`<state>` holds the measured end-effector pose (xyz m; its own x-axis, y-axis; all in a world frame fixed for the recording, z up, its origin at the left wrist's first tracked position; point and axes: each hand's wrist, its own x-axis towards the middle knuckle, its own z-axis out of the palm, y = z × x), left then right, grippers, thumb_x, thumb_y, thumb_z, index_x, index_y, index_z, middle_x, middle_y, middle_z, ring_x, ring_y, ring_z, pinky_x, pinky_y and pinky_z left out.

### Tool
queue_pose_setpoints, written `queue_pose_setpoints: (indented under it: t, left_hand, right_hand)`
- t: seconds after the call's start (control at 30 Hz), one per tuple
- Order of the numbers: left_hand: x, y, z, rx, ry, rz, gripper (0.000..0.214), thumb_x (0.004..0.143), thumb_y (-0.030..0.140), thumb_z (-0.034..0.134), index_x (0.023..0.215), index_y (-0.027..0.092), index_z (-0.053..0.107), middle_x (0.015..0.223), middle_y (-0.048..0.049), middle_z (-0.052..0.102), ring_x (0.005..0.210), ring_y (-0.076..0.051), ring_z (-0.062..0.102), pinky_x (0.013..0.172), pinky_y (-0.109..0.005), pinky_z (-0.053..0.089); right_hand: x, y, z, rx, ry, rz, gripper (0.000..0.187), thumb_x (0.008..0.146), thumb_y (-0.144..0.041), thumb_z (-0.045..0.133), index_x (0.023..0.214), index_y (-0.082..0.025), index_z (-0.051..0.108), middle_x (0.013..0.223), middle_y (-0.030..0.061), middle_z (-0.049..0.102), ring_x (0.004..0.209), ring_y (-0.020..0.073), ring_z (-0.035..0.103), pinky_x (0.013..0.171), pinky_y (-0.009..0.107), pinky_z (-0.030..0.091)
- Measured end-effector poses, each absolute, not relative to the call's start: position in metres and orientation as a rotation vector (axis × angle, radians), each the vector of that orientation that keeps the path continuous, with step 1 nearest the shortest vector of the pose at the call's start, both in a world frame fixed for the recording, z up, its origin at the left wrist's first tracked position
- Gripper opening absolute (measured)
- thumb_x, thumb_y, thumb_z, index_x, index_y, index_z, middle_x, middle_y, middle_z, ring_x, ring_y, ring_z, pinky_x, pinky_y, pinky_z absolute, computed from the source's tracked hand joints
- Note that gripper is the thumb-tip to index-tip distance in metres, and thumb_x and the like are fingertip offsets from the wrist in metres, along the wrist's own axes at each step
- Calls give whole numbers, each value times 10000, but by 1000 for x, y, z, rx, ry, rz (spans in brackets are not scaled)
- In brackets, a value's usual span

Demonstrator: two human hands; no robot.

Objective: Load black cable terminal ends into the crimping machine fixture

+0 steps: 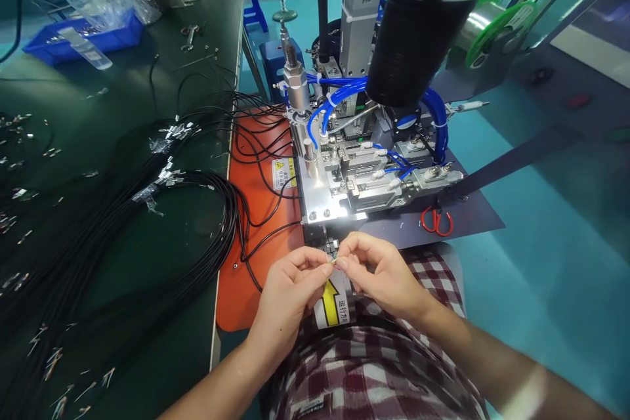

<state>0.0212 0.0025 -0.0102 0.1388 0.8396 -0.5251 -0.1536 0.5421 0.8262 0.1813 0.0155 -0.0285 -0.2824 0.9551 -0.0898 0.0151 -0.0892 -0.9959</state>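
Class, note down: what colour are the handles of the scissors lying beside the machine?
Red. The scissors show best in the head view.

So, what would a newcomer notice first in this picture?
Probably the brightly lit metal machine with blue hoses at centre. Just below, the left hand and right hand pinch a tiny part together. On the left, black cables sprawl over the green table.

1 head-worn camera looks forward and down, close above left hand (290,289) and right hand (386,272), facing the machine (364,170).
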Motion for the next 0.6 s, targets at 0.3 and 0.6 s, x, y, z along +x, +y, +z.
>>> queue_pose_setpoints:
  t: [0.3, 0.6]
  left_hand:
    - [22, 2, -12, 675, 1193, 832, 174, 754, 291, 706, 787, 170, 586, 394, 97, 377, 404, -43, 246, 454, -200, 176]
    - [23, 1, -12, 658, 1184, 858, 190, 758, 309, 702, 769, 160, 585, 404, 89, 418, 384, -34, 264, 444, -195, 188]
  right_hand:
    - [175, 12, -30, -1091, -1033, 1799, 232, 805, -381, 651, 729, -184, 557, 470, -83, 461, 423, 74, 373, 441, 218, 311]
    - [175, 10, -28, -1175, -1172, 1655, 161, 837, -311, 614, 756, -180, 567, 532, -67, 480, 456, 84, 442, 449, 223, 329]
